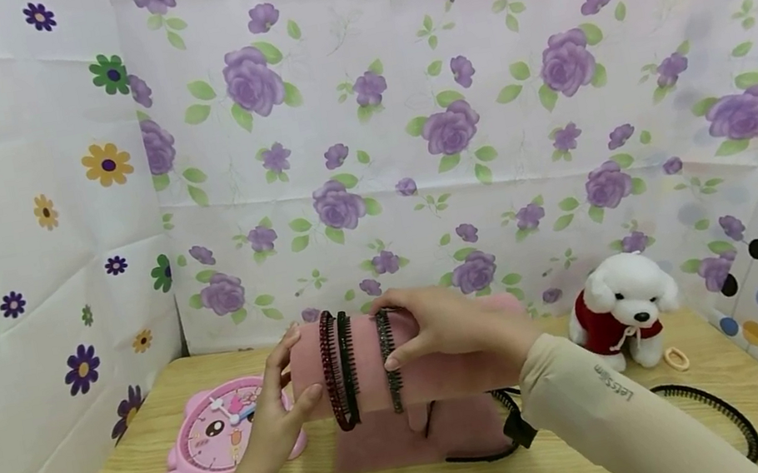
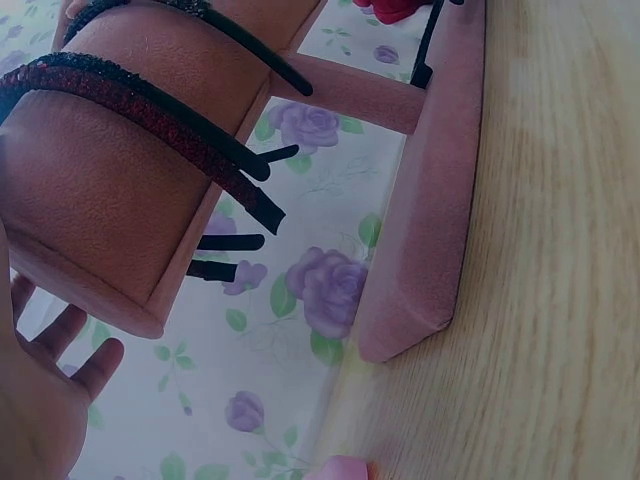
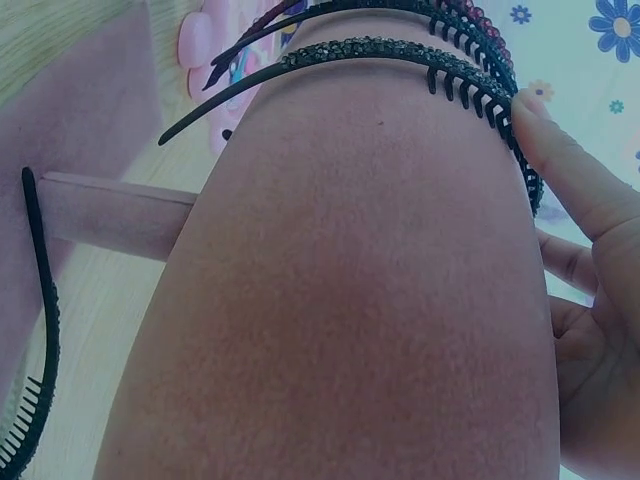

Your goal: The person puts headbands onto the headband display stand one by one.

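A padded pink display roll (image 1: 448, 368) lies level on its stand, with several headbands over it. Toward its left end sit a dark red beaded headband (image 1: 333, 371) and, close beside it, a black toothed headband (image 1: 349, 368). My right hand (image 1: 443, 322) is at a dark sparkly headband (image 1: 394, 386) farther right, thumb on its front and fingers at the top. In the right wrist view a fingertip (image 3: 530, 110) meets that band's toothed edge. My left hand (image 1: 269, 412) is at the roll's left end, thumb in front, fingers behind; they look fairly straight in the left wrist view.
A pink cartoon clock (image 1: 197, 455) lies on the left of the wooden table. At the stand's base (image 1: 363, 450) rests a black headband (image 1: 482, 457); another headband (image 1: 740, 409) lies at the right. Behind it are a white plush dog (image 1: 627, 303) and a small beige ring (image 1: 676, 359).
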Demonstrator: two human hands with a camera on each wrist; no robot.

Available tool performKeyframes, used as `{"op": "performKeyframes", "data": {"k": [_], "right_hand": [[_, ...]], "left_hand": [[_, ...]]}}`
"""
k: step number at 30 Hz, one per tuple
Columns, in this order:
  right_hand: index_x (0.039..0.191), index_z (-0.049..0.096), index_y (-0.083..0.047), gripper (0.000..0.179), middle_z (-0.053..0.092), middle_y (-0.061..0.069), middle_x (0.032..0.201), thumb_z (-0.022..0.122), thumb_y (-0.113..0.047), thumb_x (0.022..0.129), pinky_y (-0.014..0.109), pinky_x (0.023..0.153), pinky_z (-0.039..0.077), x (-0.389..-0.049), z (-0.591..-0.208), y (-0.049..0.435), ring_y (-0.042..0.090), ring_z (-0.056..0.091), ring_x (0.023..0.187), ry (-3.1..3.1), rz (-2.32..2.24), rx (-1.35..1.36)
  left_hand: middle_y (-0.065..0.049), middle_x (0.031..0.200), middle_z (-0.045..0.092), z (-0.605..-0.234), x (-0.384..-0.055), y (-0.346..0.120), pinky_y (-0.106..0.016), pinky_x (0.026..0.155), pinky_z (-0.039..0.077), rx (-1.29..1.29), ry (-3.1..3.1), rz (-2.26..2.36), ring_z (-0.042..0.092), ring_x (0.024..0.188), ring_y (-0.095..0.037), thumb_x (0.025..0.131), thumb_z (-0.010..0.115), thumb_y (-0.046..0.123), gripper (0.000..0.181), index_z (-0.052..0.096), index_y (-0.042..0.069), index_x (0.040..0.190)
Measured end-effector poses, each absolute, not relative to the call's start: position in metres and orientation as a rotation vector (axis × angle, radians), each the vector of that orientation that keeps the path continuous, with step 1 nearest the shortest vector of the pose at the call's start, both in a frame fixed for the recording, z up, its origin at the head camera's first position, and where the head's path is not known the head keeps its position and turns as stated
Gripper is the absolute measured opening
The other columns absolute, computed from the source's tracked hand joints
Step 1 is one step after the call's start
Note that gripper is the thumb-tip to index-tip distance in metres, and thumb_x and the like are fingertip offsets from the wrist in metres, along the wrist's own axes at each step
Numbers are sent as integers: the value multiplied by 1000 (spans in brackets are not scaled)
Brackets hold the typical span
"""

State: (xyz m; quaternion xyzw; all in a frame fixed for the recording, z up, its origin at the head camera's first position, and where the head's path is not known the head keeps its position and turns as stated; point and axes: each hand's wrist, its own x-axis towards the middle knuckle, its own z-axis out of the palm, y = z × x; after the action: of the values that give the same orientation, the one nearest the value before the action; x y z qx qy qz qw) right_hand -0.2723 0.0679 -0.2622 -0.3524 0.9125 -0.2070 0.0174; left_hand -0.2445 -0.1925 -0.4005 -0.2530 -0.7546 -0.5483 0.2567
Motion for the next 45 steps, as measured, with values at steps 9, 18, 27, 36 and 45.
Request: {"op": "performKeyframes", "data": {"k": [9, 18, 27, 36, 45], "right_hand": [[129, 52, -33, 60, 60, -6, 127, 76, -48, 77, 36, 100, 44, -273, -262, 59, 12, 55, 117, 2812, -661, -1142], [130, 52, -28, 63, 62, -2, 128, 76, -50, 76, 36, 98, 45, -273, -263, 51, 16, 57, 117, 2842, -601, -1177], [134, 49, -29, 66, 60, -2, 132, 76, -49, 77, 37, 101, 45, -273, -264, 46, 17, 56, 122, 2852, -601, -1158], [136, 48, -29, 66, 58, -2, 136, 75, -49, 78, 38, 104, 43, -273, -264, 45, 18, 54, 125, 2838, -588, -1161], [144, 40, -32, 70, 51, -12, 140, 72, -42, 83, 38, 112, 35, -267, -263, 57, 9, 43, 133, 2694, -730, -1193]], "left_hand": [[-8, 160, 24, -399, -245, -192, -43, 101, 31, -700, -2030, -1480, 33, 132, 2, 88, 59, 8, 67, 30, 16, 149], [-5, 160, 23, -400, -245, -192, -47, 102, 30, -691, -2045, -1494, 32, 131, 3, 89, 60, 10, 67, 30, 17, 149], [-9, 160, 22, -401, -246, -192, -52, 101, 29, -695, -2048, -1497, 31, 131, 3, 90, 60, 11, 67, 29, 17, 149], [-5, 161, 22, -401, -244, -191, -34, 102, 28, -670, -2064, -1512, 30, 131, 3, 91, 59, 12, 67, 28, 19, 150], [-10, 160, 22, -399, -243, -189, -50, 101, 27, -666, -2064, -1514, 30, 130, 5, 91, 60, 12, 67, 28, 17, 150]]}}
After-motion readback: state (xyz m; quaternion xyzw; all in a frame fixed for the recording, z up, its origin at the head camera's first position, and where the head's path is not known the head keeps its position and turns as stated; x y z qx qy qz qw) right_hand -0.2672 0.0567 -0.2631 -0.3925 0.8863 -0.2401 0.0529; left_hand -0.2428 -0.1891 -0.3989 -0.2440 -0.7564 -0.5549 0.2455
